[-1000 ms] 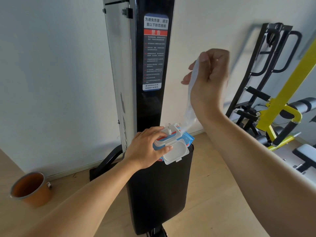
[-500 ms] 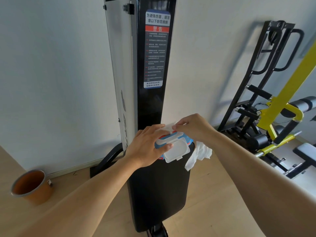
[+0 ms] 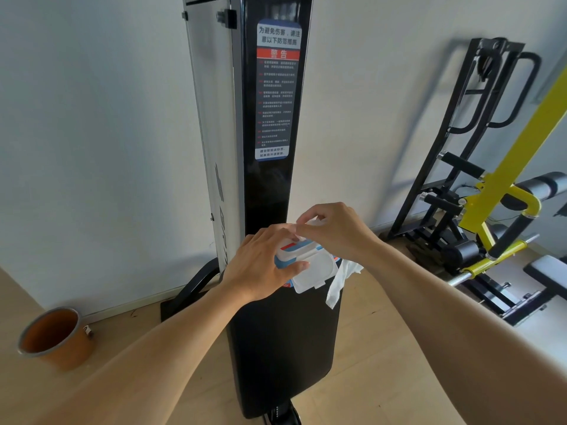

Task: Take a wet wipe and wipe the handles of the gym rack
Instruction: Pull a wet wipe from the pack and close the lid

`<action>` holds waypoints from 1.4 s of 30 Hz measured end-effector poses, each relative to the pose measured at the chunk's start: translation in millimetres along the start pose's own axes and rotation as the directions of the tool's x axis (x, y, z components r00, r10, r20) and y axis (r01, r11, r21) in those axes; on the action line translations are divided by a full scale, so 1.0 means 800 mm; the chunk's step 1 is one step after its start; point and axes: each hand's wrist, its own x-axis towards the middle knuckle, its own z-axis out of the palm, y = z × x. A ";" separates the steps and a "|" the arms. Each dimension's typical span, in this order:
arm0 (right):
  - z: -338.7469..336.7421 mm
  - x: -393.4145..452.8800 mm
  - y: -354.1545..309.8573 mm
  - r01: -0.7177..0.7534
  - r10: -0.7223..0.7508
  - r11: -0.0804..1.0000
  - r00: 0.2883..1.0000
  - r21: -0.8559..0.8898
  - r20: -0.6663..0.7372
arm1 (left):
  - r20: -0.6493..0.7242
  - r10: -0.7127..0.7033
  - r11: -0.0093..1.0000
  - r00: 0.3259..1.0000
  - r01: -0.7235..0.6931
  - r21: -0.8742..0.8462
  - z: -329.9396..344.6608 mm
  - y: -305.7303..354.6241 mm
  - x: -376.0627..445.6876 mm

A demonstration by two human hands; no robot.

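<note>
Wet wipe (image 3: 339, 279) dangling from right hand (image 3: 336, 231), left hand (image 3: 264, 265) gripping wipe pack (image 3: 302, 259)

Bright, even daylight; soft shadows on the white wall (image 3: 92, 118); glare on the glossy black panel (image 3: 270, 185); wide-angle bending at edges.

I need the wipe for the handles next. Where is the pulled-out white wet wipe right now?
In the head view, the white wet wipe hangs below the right hand, just right of the blue-and-white wipes pack on the black padded bench.
</note>
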 end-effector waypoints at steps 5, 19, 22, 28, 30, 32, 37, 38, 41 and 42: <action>-0.004 0.003 -0.005 -0.098 0.101 0.991 0.994 0.091 -0.029 | -0.012 -0.029 0.999 1.000 0.028 -0.022 -0.001 0.001 -0.002; 0.000 0.008 0.002 -0.239 0.252 0.948 0.967 0.212 -0.035 | 0.012 0.060 0.994 0.998 -0.060 0.089 0.008 -0.010 0.000; 0.001 0.009 0.002 -0.249 0.264 0.948 0.963 0.195 -0.053 | 0.024 0.050 0.991 0.998 -0.053 0.124 0.011 -0.008 0.003; -0.003 0.008 -0.001 -0.230 0.245 0.957 0.967 0.179 -0.065 | 0.010 0.030 0.998 0.999 -0.030 0.049 0.006 -0.004 -0.001; -0.003 0.009 -0.003 -0.221 0.234 0.961 0.971 0.166 -0.059 | 0.024 0.035 0.997 0.999 -0.036 0.072 0.003 -0.001 -0.001; -0.002 0.009 -0.004 -0.217 0.229 0.962 0.972 0.166 -0.055 | 0.040 0.042 0.992 0.998 -0.047 0.113 0.004 0.000 0.000; 0.000 0.007 -0.002 -0.214 0.231 0.961 0.969 0.174 -0.084 | 0.008 0.050 0.992 0.999 -0.051 0.112 0.006 -0.003 -0.001; 0.000 0.007 -0.002 -0.217 0.234 0.961 0.968 0.174 -0.087 | 0.000 0.045 0.993 0.999 -0.045 0.109 0.007 -0.004 -0.001; 0.001 0.008 0.000 -0.224 0.243 0.957 0.966 0.186 -0.089 | -0.004 0.044 0.992 0.999 -0.043 0.119 0.009 -0.004 0.000; 0.002 0.008 0.000 -0.226 0.246 0.955 0.965 0.191 -0.088 | -0.004 0.048 0.992 0.999 -0.047 0.119 0.010 -0.004 0.001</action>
